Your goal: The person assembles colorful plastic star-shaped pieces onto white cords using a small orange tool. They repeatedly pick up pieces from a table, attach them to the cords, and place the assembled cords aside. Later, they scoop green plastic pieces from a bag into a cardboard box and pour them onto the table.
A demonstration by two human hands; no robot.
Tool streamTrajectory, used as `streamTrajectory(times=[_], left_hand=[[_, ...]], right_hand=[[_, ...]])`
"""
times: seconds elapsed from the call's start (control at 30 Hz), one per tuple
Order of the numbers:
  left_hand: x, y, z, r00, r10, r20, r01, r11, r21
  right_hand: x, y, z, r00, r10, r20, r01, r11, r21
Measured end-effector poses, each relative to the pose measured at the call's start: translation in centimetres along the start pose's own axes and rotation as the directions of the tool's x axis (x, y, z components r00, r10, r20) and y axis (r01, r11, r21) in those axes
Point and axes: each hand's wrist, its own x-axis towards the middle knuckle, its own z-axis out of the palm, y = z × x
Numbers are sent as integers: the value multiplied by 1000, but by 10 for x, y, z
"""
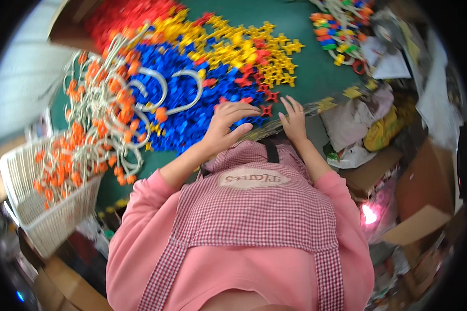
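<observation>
My left hand (227,126) is over the near edge of a heap of blue plastic pieces (166,62), fingers stretched toward the right and thumb apart. My right hand (294,120) hovers or rests at the table's near edge, its fingers spread. Neither hand shows anything held. Between them lies a small red cross-shaped piece (266,110), with several more red ones trailing away from it. Behind these spreads a pile of yellow star-like pieces (238,44). Whether my left fingertips touch the blue heap I cannot tell.
Pale cords with orange pieces (96,103) hang over a white plastic basket (49,217) at the left. A box of red pieces (124,20) stands at the far left. Strung colourful pieces (342,31) lie on the green table (327,78). Bags (350,119) and cardboard boxes (425,186) crowd the right.
</observation>
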Motion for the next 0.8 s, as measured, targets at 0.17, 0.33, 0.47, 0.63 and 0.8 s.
streamTrajectory(times=[0.17, 0.33, 0.47, 0.63, 0.8], left_hand=[[99, 188, 26, 823, 568, 5, -104, 159, -982], [153, 273, 108, 659, 704, -264, -80, -283, -956], [206, 292, 174, 682, 685, -256, 42, -386, -922], [272, 316, 221, 803, 588, -95, 254, -482, -839], [342, 317, 259, 774, 622, -118, 126, -334, -934]], right_hand=[[-14, 78, -48, 968, 230, -98, -225, 972, 63], [31, 155, -130, 918, 301, -257, -288, 954, 89], [60, 265, -183, 835, 411, -366, -377, 912, 164], [115, 385, -227, 722, 538, -435, -463, 843, 274], [162, 414, -197, 732, 652, -198, -510, 716, 476]])
